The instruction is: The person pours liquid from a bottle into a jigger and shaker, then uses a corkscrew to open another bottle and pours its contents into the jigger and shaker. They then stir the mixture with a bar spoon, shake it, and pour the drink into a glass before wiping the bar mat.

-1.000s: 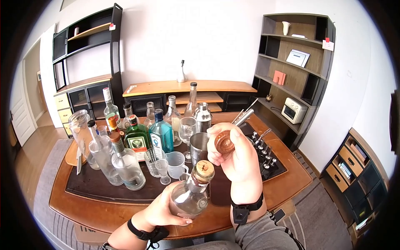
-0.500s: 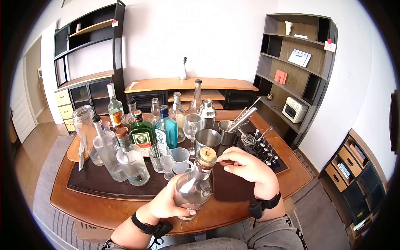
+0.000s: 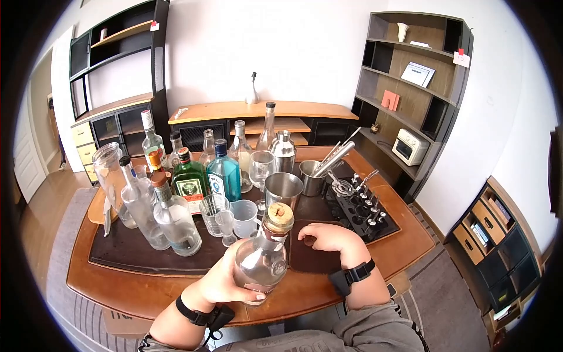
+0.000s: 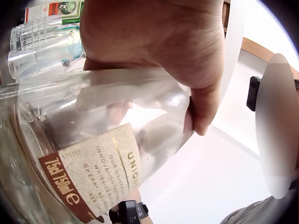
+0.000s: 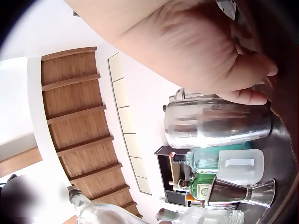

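Observation:
My left hand (image 3: 218,283) grips a clear glass bottle (image 3: 261,265), its neck tilted a little to the right, with a pale, rough-topped cork (image 3: 280,217) in the mouth. In the left wrist view the bottle's cream label (image 4: 105,168) faces the camera, and the fingers wrap its far side. Low over the dark mat, my right hand (image 3: 337,239) pinches a small round reddish-brown cap (image 3: 309,240). The right wrist view shows that hand's fingertips (image 5: 266,70) down by the brown surface; the cap is hidden there.
Several bottles stand at the left, among them a green one (image 3: 189,185) and a blue one (image 3: 224,173). Glasses, a plastic measuring jug (image 3: 244,218) and a metal cup (image 3: 284,190) stand beyond the held bottle. A black rack of bar tools (image 3: 358,205) lies at the right.
My right hand has come down from beside the bottle's top to the mat with the brown cap. My left hand still holds the bottle, now slightly further left.

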The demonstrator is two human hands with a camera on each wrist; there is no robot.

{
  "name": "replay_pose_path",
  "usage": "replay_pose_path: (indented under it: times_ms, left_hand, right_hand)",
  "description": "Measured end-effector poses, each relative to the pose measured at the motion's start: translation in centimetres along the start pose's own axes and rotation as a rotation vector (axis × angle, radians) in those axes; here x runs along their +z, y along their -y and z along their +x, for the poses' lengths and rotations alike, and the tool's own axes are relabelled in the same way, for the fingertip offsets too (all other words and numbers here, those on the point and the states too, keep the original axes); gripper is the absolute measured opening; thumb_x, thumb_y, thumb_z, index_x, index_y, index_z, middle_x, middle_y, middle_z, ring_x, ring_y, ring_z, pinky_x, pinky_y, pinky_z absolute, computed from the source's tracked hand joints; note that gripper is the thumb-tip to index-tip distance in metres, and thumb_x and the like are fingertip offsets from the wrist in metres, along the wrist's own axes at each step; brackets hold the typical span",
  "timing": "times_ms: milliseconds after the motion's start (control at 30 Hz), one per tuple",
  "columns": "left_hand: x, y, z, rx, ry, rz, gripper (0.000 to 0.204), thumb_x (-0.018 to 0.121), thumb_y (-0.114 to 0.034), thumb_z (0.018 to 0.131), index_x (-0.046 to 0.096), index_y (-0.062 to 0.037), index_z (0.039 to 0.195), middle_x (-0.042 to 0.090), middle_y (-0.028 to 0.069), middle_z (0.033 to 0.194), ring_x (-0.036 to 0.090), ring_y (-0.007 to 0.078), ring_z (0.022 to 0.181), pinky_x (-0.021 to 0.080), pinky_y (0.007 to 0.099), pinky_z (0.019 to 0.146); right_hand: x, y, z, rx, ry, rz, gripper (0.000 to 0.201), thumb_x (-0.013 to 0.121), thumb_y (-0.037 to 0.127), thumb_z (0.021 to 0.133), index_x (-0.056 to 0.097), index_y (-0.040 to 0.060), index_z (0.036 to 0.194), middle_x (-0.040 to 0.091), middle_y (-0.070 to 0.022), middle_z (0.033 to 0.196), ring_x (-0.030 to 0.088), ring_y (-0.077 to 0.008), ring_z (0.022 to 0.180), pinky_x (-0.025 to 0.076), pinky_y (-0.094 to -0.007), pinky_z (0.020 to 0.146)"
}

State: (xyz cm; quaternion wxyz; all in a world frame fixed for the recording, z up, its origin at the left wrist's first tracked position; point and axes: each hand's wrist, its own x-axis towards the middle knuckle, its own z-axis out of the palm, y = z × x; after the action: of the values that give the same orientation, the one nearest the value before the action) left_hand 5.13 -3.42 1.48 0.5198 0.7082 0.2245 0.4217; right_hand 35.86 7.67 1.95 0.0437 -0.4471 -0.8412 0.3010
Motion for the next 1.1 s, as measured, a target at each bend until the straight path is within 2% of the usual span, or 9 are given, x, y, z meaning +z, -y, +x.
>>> replay_pose_path:
  times_ms: [233,267,300,567,600,700,833,967,1100]
  left_hand:
    - [0.0,-0.5,-0.3,0.008,0.157,-0.025,0.107,0.094,-0.010,0.058,0.030,-0.0025,0.144,0.049,0.0105,0.136,0.047,0.0217,0.127,0.035,0.0403,0.109]
    - [0.1,-0.5,-0.5,0.026,0.154,-0.001,0.106,0.094,-0.011,0.058,0.032,-0.0031,0.144,0.050,0.0098,0.135,0.048,0.0205,0.126,0.036,0.0396,0.109]
    - [0.7,-0.9,-0.7,-0.004,0.039,-0.041,0.088,0.094,-0.014,0.053,0.050,-0.0037,0.129,0.061,0.0056,0.121,0.057,0.0168,0.110,0.044,0.0350,0.099]
    - [1.2,-1.8,-0.4,0.037,0.015,0.013,0.088,0.094,-0.015,0.052,0.051,-0.0035,0.127,0.061,0.0068,0.120,0.058,0.0173,0.110,0.045,0.0351,0.099]
    - [0.2,-0.6,-0.6,0.024,0.115,0.005,0.104,0.095,-0.013,0.058,0.035,-0.0035,0.141,0.051,0.0109,0.134,0.048,0.0224,0.126,0.037,0.0399,0.108]
    - [0.3,-1.6,0.4,-0.013,0.084,-0.115,0.110,0.094,-0.008,0.056,0.028,-0.0035,0.143,0.048,0.0110,0.136,0.046,0.0236,0.127,0.034,0.0425,0.110]
    - [0.0,0.5,-0.6,-0.025,-0.098,-0.161,0.119,0.093,-0.005,0.055,0.019,-0.0040,0.148,0.039,0.0114,0.142,0.039,0.0245,0.132,0.031,0.0433,0.111]
    - [-0.7,1.3,-0.4,-0.053,-0.067,-0.173,0.120,0.094,-0.007,0.054,0.018,-0.0035,0.148,0.038,0.0108,0.143,0.037,0.0238,0.133,0.030,0.0426,0.112]
    - [-0.8,0.4,-0.4,-0.126,-0.037,-0.174,0.120,0.095,-0.010,0.053,0.021,-0.0028,0.147,0.040,0.0097,0.142,0.038,0.0229,0.132,0.029,0.0410,0.112]
  right_hand:
    - [1.6,-1.0,1.4,-0.109,-0.066,-0.180,0.036,0.056,-0.008,0.076,0.062,0.0040,0.109,0.062,-0.0133,0.104,0.062,-0.0282,0.098,0.050,-0.0351,0.084]
    - [1.6,-0.7,1.3,-0.078,-0.054,-0.154,0.035,0.057,-0.007,0.077,0.063,0.0044,0.109,0.063,-0.0143,0.104,0.062,-0.0300,0.099,0.049,-0.0363,0.084]
    - [1.8,-0.8,1.4,-0.079,-0.054,-0.172,0.035,0.058,-0.006,0.077,0.063,0.0044,0.110,0.063,-0.0143,0.103,0.062,-0.0303,0.099,0.049,-0.0366,0.085]
    - [1.6,-0.1,1.2,-0.061,-0.030,-0.236,0.037,0.064,0.006,0.081,0.063,0.0086,0.118,0.062,-0.0157,0.117,0.058,-0.0335,0.112,0.047,-0.0389,0.094]
    - [1.5,0.0,1.0,-0.068,-0.034,-0.239,0.039,0.067,0.008,0.080,0.062,0.0086,0.119,0.061,-0.0155,0.116,0.057,-0.0333,0.111,0.047,-0.0390,0.094]
    - [-0.1,1.1,-0.7,-0.040,-0.093,-0.200,0.044,0.070,0.015,0.082,0.059,0.0092,0.124,0.059,-0.0159,0.121,0.055,-0.0334,0.116,0.044,-0.0386,0.099]
    - [-4.1,0.6,-5.2,-0.201,-0.530,0.029,0.036,0.071,0.013,0.084,0.062,0.0053,0.118,0.063,-0.0135,0.114,0.060,-0.0279,0.108,0.049,-0.0354,0.091]
    - [-9.6,0.2,-8.3,-0.301,-0.922,0.691,0.018,0.069,0.004,0.086,0.066,0.0040,0.104,0.064,0.0001,0.093,0.060,-0.0095,0.089,0.049,-0.0248,0.081]
    - [-17.2,-1.3,-5.7,-0.227,-1.078,0.468,0.006,0.066,0.005,0.086,0.066,0.0033,0.092,0.064,-0.0002,0.085,0.058,-0.0096,0.081,0.046,-0.0243,0.074]
